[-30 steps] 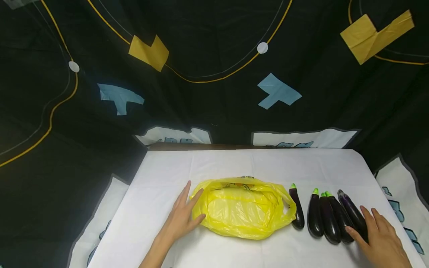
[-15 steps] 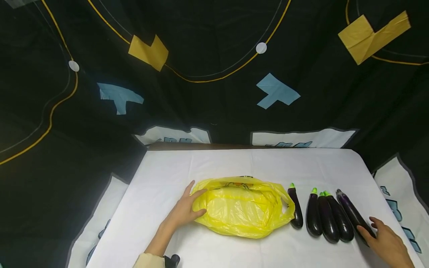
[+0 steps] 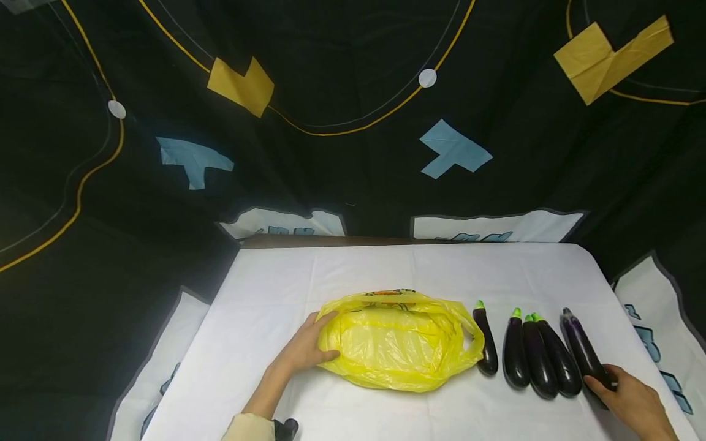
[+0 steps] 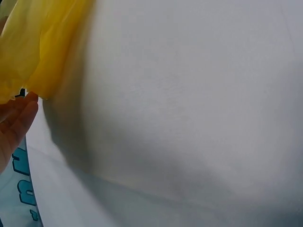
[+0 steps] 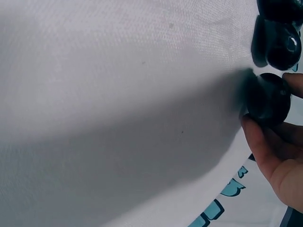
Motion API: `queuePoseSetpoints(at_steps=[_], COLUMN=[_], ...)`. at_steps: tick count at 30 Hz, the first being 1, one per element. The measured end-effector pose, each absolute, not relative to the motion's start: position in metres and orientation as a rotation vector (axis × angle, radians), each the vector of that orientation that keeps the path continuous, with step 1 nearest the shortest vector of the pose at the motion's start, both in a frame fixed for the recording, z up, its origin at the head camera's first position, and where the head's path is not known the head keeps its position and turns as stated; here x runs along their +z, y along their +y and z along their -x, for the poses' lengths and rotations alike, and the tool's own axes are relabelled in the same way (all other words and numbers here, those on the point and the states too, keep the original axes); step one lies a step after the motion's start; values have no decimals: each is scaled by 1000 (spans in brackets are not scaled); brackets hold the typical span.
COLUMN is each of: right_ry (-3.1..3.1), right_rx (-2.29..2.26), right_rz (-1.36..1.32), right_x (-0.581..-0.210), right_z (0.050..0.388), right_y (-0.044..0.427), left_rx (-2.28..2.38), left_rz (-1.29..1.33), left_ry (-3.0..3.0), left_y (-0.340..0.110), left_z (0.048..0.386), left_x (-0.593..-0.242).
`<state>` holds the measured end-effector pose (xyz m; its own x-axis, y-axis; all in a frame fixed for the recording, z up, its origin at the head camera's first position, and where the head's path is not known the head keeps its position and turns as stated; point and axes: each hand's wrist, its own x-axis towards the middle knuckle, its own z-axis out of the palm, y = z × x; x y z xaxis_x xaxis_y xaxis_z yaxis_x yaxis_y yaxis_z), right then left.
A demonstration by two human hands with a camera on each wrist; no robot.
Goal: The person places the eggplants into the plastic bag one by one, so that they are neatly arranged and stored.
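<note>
Since half a second ago, the stem end of the rightmost eggplant has swung right, away from its neighbours; your right hand now grips its near end between thumb and fingers. Your left hand, thumb and index spread apart, touches the left side of the yellow bag on the counter. Between them lie three eggplants side by side and a lone eggplant, partly covered by the bag's handle.
</note>
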<state>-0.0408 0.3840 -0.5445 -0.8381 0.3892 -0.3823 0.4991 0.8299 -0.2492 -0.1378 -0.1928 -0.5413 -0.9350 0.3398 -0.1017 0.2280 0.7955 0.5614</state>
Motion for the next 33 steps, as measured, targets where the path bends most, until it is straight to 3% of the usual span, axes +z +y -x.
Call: queuePoseSetpoints(at_steps=[7,21,33], right_ry=[2698,2676,2735], right_rx=[-579,-687,-807], right_rz=[-642,-859,-643], right_x=[-539,-528,-501], right_z=[37,43,47], right_y=[386,372,348], left_rx=[840,808,756], left_rz=[-480,-443,-419], left_ry=[2791,2793,2796], left_y=[-193,-192,-190], left_z=[139,139,137], left_x=[-550,-559,-554])
